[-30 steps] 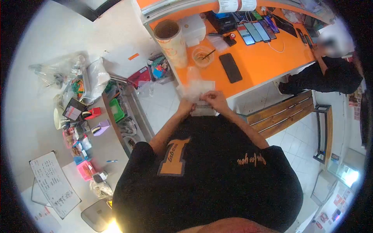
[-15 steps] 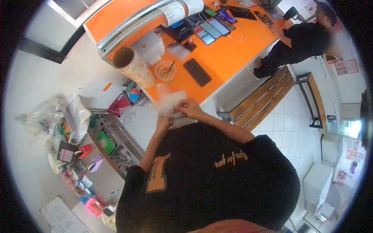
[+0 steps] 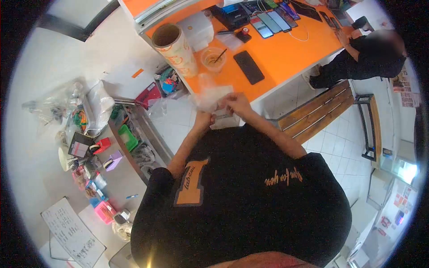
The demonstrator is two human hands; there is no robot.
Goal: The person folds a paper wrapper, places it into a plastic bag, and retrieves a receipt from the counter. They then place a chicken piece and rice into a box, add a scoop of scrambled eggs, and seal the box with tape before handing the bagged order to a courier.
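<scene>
At the front edge of the orange counter, a crumpled clear plastic bag is between my two hands. My left hand is closed on its lower left side. On the right, my right hand has its fingers pinched together at the bag's edge. A white printed packet or paper shows below the fingers, close to my shirt. Just beyond the bag sits a clear plastic cup with a dark stick in it. A black phone lies to the right of the cup.
A large patterned roll stands on end at the counter's left corner. Several phones and a black device lie farther back. Another person is at the far right, by a wooden bench. Cluttered shelves stand at left.
The whole view has shifted, so the counter and my hands appear farther right. Both hands stay on the plastic bag. The other person's head has lowered.
</scene>
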